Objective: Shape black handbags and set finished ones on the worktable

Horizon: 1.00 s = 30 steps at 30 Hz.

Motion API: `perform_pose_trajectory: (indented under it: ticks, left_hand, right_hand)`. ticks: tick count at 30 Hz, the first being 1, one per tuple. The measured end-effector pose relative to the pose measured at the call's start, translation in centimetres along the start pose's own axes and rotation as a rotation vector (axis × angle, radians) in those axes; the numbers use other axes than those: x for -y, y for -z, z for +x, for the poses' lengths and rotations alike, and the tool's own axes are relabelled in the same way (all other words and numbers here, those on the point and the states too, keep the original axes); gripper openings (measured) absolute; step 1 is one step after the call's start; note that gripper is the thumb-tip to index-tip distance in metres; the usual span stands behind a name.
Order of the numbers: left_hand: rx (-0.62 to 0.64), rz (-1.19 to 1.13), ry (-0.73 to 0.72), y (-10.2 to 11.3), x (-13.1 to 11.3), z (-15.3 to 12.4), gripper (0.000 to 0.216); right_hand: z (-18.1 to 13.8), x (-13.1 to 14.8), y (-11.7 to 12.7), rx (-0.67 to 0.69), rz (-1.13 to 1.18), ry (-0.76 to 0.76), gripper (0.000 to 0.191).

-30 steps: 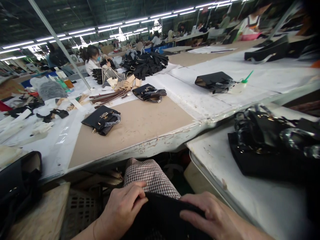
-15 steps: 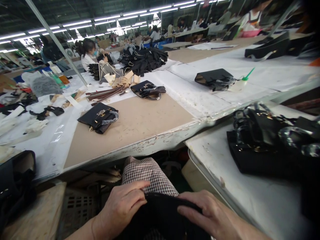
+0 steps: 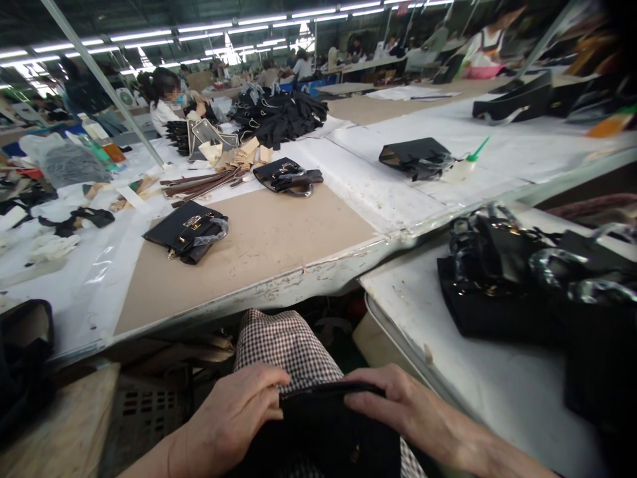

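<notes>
A black handbag (image 3: pixel 328 431) rests on my lap, over checked cloth (image 3: pixel 288 342). My left hand (image 3: pixel 239 408) grips the left end of its top edge, thumb and fingers closed on it. On the right end of the same edge, my right hand (image 3: pixel 385 398) is closed, with the thumb on the near side. The bag's lower part runs out of the picture. On the table ahead lie two small black handbags with gold fittings, one nearer (image 3: pixel 186 232) and one farther (image 3: pixel 286 176); wrap covers the nearer one's handle.
A pile of black handbags (image 3: pixel 502 265) sits on the side table (image 3: pixel 428 385) to my right. Another black bag (image 3: pixel 415 156) lies beside a white glue pot (image 3: pixel 462 171). Leather strips (image 3: pixel 199 186) and black pieces (image 3: pixel 279 116) are heaped farther back, near a co-worker (image 3: pixel 164 109).
My hands have come slightly closer together on the bag's top edge, and its opening looks narrower. The whole view has shifted a little, with the table things farther left.
</notes>
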<state>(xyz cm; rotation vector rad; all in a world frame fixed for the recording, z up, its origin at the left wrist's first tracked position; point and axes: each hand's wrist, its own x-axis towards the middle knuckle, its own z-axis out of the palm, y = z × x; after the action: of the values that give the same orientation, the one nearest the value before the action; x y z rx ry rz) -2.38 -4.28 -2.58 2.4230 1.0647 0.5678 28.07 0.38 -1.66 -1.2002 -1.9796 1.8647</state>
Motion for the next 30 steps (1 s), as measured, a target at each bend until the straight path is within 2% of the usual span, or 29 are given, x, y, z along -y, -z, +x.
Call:
perform_pose_trajectory:
  ticks: [5, 11, 16, 23, 26, 30]
  left_hand:
    - [-0.001, -0.135, 0.413, -0.1, 0.3, 0.0, 0.019]
    - [0.036, -0.204, 0.566, 0.2, 1.0, 0.5, 0.017]
    - [0.043, -0.244, 0.588, 0.0, 1.7, 0.6, 0.018]
    - [0.037, -0.259, 0.61, 0.1, 1.2, 0.8, 0.019]
    - [0.004, -0.305, 0.528, 0.3, 0.9, 0.9, 0.019]
    - [-0.064, -0.25, 0.38, -0.1, 0.7, 0.5, 0.016]
  right_hand:
    - [0.1, 0.8, -0.2, 0.031, -0.032, 0.055, 0.037]
    - [0.7, 0.7, -0.8, 0.012, -0.119, 0.075, 0.039]
    - [1.2, -0.2, -0.9, 0.051, -0.044, 0.079, 0.043]
    - [1.6, -1.2, -0.5, 0.067, -0.022, 0.179, 0.046]
    - [1.7, -1.3, -0.2, 0.077, 0.005, 0.194, 0.047]
    - [1.5, -1.3, -0.1, 0.075, 0.057, 0.187, 0.045]
